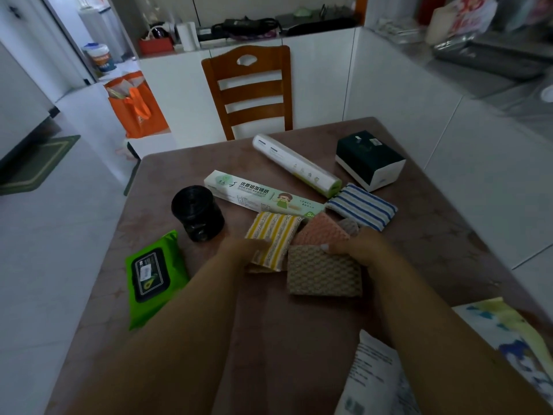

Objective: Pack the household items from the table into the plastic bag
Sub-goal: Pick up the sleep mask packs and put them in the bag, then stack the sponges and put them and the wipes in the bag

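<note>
My left hand (244, 248) grips the near edge of a yellow-striped sponge cloth (273, 235). My right hand (362, 248) pinches the far edge of a beige waffle sponge (323, 275), beside a pink sponge (321, 232). Farther back lie a blue-striped sponge (363, 206), a foil box (260, 194), a white roll (296, 164) and a tissue box (369, 160). A black bag roll (197, 214) and a green wipes pack (152, 278) lie on the left. A white printed plastic bag (374, 375) lies at the near right edge.
The brown table (299, 339) has a wooden chair (250, 91) at its far side. An orange bag (137, 106) stands on the floor at the left. A patterned cloth (508, 333) lies at the table's near right corner.
</note>
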`<state>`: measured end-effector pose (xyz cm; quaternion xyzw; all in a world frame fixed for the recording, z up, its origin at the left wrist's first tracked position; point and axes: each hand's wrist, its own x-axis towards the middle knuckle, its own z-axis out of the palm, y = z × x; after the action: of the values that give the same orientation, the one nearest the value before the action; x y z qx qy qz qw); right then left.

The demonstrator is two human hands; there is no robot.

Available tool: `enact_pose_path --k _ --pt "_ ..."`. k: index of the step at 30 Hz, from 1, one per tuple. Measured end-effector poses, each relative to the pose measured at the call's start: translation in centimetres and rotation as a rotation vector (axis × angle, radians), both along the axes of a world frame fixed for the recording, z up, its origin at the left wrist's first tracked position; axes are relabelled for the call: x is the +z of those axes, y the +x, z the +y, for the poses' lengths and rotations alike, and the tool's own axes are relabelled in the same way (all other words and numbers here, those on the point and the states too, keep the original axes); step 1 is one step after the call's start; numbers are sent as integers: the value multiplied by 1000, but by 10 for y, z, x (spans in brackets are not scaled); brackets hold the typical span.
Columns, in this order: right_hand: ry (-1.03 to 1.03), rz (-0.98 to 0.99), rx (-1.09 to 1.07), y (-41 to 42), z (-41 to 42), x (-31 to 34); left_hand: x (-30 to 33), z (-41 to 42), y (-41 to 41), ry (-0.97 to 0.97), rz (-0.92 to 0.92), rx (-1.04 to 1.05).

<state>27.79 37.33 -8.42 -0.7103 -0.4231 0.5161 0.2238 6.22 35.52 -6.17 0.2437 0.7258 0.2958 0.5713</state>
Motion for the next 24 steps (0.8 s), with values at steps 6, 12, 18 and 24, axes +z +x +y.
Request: enact_pose_path --k 6,12,18,24 --pt "-1 331 -160 25 -21 20 11 -20 -16 -6 -149 49" --pt "-43 930 -194 5 -51 57 44 -54 -10 41 -161 -48" --pt "-98 844 -74 -37 -98 73 79 -109 6 110 -497 16" --pt "-90 925 34 -53 -140 85 99 -160 -8 139 -478 37"
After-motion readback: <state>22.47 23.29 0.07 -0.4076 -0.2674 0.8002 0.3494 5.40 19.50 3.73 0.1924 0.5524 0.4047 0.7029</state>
